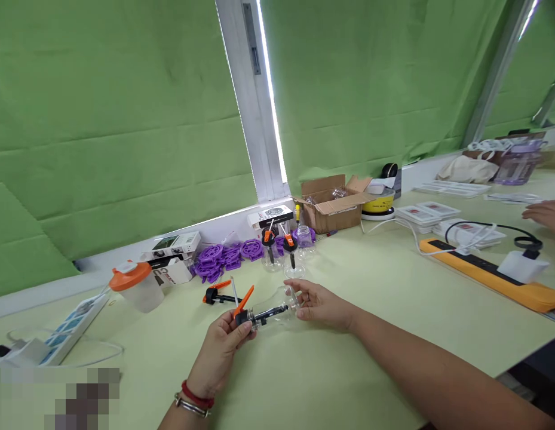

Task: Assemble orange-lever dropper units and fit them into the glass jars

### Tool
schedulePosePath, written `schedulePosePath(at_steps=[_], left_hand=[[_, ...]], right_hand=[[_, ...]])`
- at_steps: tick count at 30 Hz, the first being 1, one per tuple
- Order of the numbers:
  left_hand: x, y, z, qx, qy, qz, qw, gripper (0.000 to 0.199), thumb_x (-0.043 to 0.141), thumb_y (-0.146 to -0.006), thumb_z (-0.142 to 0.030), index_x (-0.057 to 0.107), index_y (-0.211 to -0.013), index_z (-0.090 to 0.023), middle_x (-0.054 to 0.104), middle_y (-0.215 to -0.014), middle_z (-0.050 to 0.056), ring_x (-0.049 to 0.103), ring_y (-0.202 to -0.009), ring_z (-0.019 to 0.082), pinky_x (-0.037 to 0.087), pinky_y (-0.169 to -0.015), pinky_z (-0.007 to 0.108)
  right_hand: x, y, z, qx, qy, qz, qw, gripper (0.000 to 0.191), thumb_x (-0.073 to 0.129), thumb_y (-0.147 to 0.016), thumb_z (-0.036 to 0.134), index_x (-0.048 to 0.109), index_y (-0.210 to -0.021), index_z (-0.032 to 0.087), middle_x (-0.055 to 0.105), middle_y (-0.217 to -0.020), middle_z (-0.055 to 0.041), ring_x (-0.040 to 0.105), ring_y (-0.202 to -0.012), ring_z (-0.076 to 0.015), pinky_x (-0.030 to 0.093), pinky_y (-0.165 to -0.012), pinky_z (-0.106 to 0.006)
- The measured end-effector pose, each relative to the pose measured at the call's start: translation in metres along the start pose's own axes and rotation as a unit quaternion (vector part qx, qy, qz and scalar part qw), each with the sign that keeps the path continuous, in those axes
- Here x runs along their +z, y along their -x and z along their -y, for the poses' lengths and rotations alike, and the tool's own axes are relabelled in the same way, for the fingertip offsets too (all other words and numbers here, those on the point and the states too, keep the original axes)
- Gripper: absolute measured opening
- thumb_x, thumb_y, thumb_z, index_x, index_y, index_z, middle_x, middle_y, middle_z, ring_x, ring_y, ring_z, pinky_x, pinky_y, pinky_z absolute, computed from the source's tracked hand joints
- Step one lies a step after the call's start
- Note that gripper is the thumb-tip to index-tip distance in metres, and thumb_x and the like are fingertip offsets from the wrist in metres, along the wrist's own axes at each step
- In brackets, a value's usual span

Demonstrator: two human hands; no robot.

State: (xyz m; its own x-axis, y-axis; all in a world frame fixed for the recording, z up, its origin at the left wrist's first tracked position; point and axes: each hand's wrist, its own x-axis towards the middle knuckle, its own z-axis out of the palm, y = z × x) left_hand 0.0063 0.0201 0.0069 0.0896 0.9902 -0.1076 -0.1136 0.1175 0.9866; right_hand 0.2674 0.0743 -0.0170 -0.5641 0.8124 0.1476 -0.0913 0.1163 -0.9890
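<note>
Held tilted above the table is a clear bottle (284,298), its black pump tube (272,312) showing inside. My left hand (221,343) is closed around the black pump top (242,318) at the bottle's neck, where an orange lever (245,300) and a thin silvery tube stick up. At the other end, my right hand (324,306) grips the bottle's base with thumb and fingers. Just behind my left hand lies a loose black pump top with orange lever (213,295). Two similar bottles with pump tops (270,254) stand upright farther back.
Purple plastic parts (223,257) are heaped by the wall, near product boxes (174,254) and an orange-lidded cup (140,292). An open carton (333,215) stands at the back. Power strips lie left (75,328) and right (492,272). Another person's hand (546,214) rests far right.
</note>
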Motion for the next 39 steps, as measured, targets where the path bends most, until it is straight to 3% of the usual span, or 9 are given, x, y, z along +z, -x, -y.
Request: schedulePosePath(at_steps=[5,10,14,17,21,27,31,35,39], left_hand=[[0.0029,0.0025,-0.0004,0.018,-0.017,0.014,1.0,0.031,0.077,-0.067,-0.03,0.065,-0.092,-0.017,0.063,-0.088,0.004,0.058,-0.08,0.015,0.05,-0.081,0.031],[0.0072,0.0044,-0.0008,0.013,-0.021,0.014,1.0,0.029,0.078,-0.065,-0.029,0.065,-0.089,-0.016,0.063,-0.084,0.003,0.057,-0.077,0.014,0.051,-0.079,0.03],[0.0064,0.0031,0.001,-0.008,0.008,-0.002,1.0,0.028,0.077,-0.066,-0.03,0.065,-0.086,-0.015,0.063,-0.085,0.003,0.058,-0.076,0.014,0.051,-0.079,0.031],[0.0033,0.0012,0.0011,-0.012,0.03,-0.02,0.999,0.029,0.077,-0.066,-0.03,0.065,-0.087,-0.015,0.064,-0.087,0.004,0.059,-0.079,0.014,0.052,-0.08,0.031],[0.0013,0.0001,-0.0005,-0.01,0.034,-0.034,0.999,0.031,0.078,-0.064,-0.03,0.065,-0.088,-0.015,0.065,-0.086,0.004,0.06,-0.081,0.015,0.052,-0.082,0.032],[0.0015,0.0005,0.0018,0.004,-0.001,-0.007,1.0,0.03,0.077,-0.067,-0.029,0.064,-0.09,-0.016,0.063,-0.087,0.003,0.058,-0.08,0.014,0.051,-0.084,0.032],[-0.0008,0.0006,0.0035,0.012,-0.026,0.001,1.0,0.03,0.075,-0.069,-0.03,0.063,-0.093,-0.017,0.063,-0.088,0.003,0.058,-0.082,0.015,0.049,-0.085,0.033],[0.002,0.0031,0.0019,0.018,-0.04,0.006,0.999,0.032,0.077,-0.067,-0.029,0.064,-0.094,-0.017,0.063,-0.09,0.004,0.058,-0.082,0.015,0.05,-0.083,0.032],[0.0073,0.0055,-0.0002,0.018,-0.042,0.004,0.999,0.03,0.077,-0.066,-0.029,0.065,-0.09,-0.016,0.063,-0.085,0.002,0.058,-0.079,0.014,0.05,-0.081,0.03]], right_hand=[[-0.0002,-0.0022,-0.0007,0.042,0.031,-0.012,0.999,0.048,0.058,-0.079,0.058,0.058,-0.103,0.016,0.06,-0.083,-0.0035,0.048,-0.054,-0.0069,0.035,-0.048,-0.02],[0.0002,-0.0045,-0.005,0.098,0.068,-0.019,0.993,0.061,0.038,-0.08,0.072,0.057,-0.082,0.014,0.048,-0.042,0.0034,0.032,-0.034,-0.0062,0.023,-0.037,-0.02],[0.0016,-0.0043,-0.0064,0.118,0.09,-0.028,0.989,0.07,0.028,-0.082,0.073,0.061,-0.088,0.011,0.049,-0.046,0.002,0.032,-0.036,-0.0063,0.026,-0.039,-0.021],[0.0016,-0.0016,-0.0031,0.075,0.062,-0.018,0.995,0.064,0.043,-0.081,0.068,0.057,-0.113,0.014,0.059,-0.084,-0.0062,0.048,-0.057,-0.0089,0.039,-0.05,-0.023],[-0.0003,0.0012,-0.0018,0.008,0.015,0.006,1.0,0.088,0.077,-0.066,0.045,0.032,-0.14,0.03,0.038,-0.129,-0.0095,0.047,-0.1,-0.0166,0.044,-0.078,-0.029],[-0.0032,-0.0004,-0.0061,0.016,-0.008,0.003,1.0,0.074,0.077,-0.067,0.04,0.042,-0.131,0.029,0.042,-0.117,-0.0056,0.048,-0.088,-0.0127,0.042,-0.077,-0.029],[-0.0025,-0.0012,-0.0032,0.036,-0.025,0.016,0.999,0.066,0.073,-0.069,0.048,0.045,-0.124,0.025,0.047,-0.103,-0.0028,0.047,-0.069,-0.0079,0.039,-0.062,-0.023],[-0.0002,-0.0026,-0.0023,0.06,0.024,0.003,0.998,0.052,0.052,-0.078,0.065,0.053,-0.095,0.015,0.051,-0.072,0.0016,0.039,-0.05,-0.0055,0.03,-0.049,-0.021],[0.0019,-0.004,-0.0039,0.081,0.082,-0.033,0.993,0.063,0.034,-0.08,0.074,0.053,-0.081,0.014,0.05,-0.057,0.0025,0.038,-0.043,-0.0065,0.026,-0.046,-0.022]])
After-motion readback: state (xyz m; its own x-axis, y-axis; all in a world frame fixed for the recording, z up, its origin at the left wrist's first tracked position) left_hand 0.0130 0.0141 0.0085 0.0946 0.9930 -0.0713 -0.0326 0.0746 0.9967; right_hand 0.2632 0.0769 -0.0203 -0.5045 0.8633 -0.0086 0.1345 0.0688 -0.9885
